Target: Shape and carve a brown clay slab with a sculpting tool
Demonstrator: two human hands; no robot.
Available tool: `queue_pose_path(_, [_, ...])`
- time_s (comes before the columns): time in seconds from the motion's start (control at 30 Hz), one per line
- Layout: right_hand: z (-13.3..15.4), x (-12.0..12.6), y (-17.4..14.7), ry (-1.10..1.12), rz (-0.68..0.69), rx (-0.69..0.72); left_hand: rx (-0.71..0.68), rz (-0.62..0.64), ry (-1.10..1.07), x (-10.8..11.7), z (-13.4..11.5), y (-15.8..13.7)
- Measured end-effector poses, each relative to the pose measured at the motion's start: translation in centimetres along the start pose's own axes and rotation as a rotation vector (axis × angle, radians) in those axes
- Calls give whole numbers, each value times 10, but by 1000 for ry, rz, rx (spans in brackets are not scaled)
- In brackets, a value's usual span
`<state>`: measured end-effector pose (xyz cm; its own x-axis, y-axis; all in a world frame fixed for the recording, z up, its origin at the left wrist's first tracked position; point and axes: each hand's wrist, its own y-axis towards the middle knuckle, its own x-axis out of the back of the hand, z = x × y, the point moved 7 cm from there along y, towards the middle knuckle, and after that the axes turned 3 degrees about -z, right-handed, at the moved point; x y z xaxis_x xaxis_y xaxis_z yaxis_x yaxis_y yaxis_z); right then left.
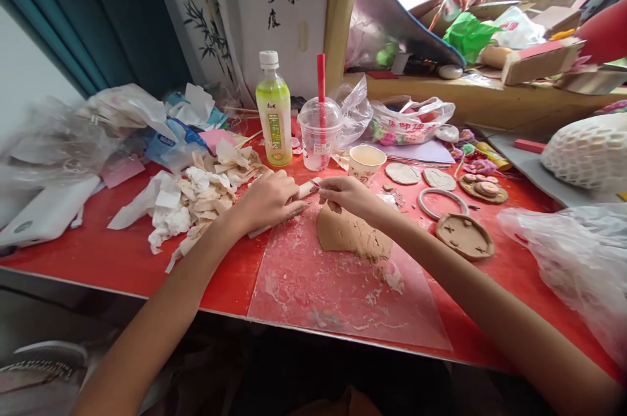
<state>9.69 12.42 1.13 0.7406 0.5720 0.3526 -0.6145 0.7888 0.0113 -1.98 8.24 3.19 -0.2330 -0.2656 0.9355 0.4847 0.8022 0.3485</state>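
Note:
My left hand [277, 199] rests over a pale rod-like stick [308, 188], fingers bent down onto it and partly hiding it. At the far end of that stick, my right hand [349, 197] pinches a small thin piece [316, 185], too small to name. Under the right wrist sits a brown lump of clay [353, 234] with a rough, cracked right side. It lies on a clear plastic sheet [304, 298] smeared with clay residue.
Crumpled tissues [189, 204] lie to the left. Behind the hands stand a drink bottle [274, 117], a plastic cup [316, 145] with a red straw and a paper cup [366, 164]. Rightward are a round clay dish [464, 237], a ring [443, 203] and plastic bags [563, 253].

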Motion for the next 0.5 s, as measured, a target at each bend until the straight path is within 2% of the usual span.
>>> queue_pose_path(0.1, [-7,7,-13,19,-2,-35,-81,89,134,-2,-14,-4])
queue_pose_path(0.33, [-16,24,-42,38,-67,-145,-32,97,125,-3,-22,-8])
queue_pose_path(0.4, [-15,25,-48,50,-77,-159,12,96,62,0,-23,-7])
queue_pose_path(0.5, [-13,24,-57,104,-91,-169,127,105,-183,5,-24,-6])
